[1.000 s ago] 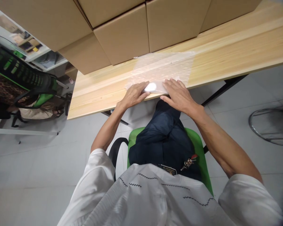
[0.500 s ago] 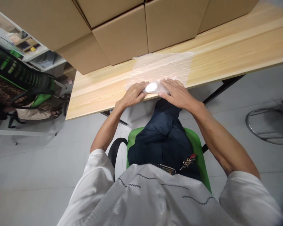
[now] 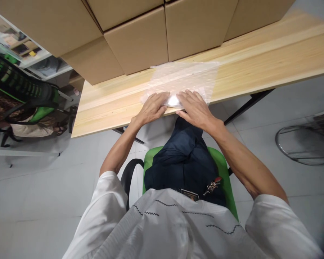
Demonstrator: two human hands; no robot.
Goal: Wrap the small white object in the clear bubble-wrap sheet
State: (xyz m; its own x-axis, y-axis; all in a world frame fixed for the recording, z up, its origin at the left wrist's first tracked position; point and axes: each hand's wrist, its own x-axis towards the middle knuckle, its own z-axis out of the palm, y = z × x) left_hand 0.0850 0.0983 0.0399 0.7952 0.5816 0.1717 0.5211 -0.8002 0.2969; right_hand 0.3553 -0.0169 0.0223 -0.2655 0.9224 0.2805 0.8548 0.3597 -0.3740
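A sheet of clear wrap (image 3: 186,73), which looks like bubble wrap, lies on the wooden table near its front edge. At its near end is a shiny pale bundle (image 3: 174,101), mostly covered by my hands; what is inside cannot be made out. My left hand (image 3: 152,107) rests on the bundle's left end, fingers stretched forward and thumb apart on the near side. On the other end lies my right hand (image 3: 196,108), its fingers flat and spread, the thumb out by the table edge.
Large cardboard boxes (image 3: 137,43) stand stacked along the back of the wooden table (image 3: 259,54). Below the table edge are my legs on a green chair (image 3: 218,162). A metal-framed stool (image 3: 304,144) is on the floor at right. Another chair (image 3: 21,82) with a seated person is at left.
My right hand has shifted left over the bundle and lies flatter, so less of the bundle shows. The left hand stays almost where it was. The view has shifted slightly.
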